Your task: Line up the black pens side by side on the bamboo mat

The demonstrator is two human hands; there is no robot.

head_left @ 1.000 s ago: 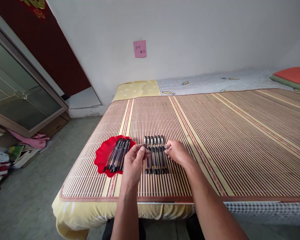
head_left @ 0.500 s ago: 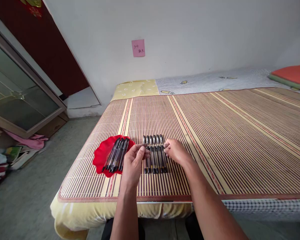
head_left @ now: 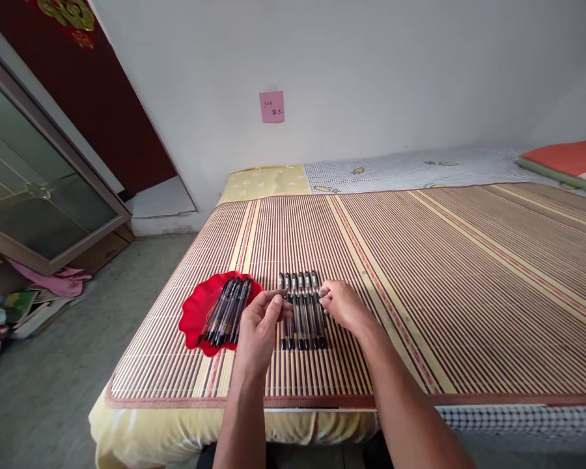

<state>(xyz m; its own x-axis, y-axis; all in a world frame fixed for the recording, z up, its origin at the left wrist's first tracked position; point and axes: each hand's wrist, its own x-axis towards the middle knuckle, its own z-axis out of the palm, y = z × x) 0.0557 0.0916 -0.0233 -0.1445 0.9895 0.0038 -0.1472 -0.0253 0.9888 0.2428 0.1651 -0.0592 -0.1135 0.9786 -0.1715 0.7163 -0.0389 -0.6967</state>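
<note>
In the lower middle I see my left hand (head_left: 256,326) and right hand (head_left: 342,305), fingers (head_left: 273,309) nearly closed by the pens (head_left: 300,326), maybe holding one, can't tell.

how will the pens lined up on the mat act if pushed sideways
The lined-up pens look slim and clear-barrelled, so they are probably light and stiff. Lying side by side, they may nudge one another. The mat has narrow slats that could hinder rolling.

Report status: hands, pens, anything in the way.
Left hand, right hand flanking row of black-capped pens; grip unclear. Pens side by side on slatted mat. Left hand blocks part of row.
</note>
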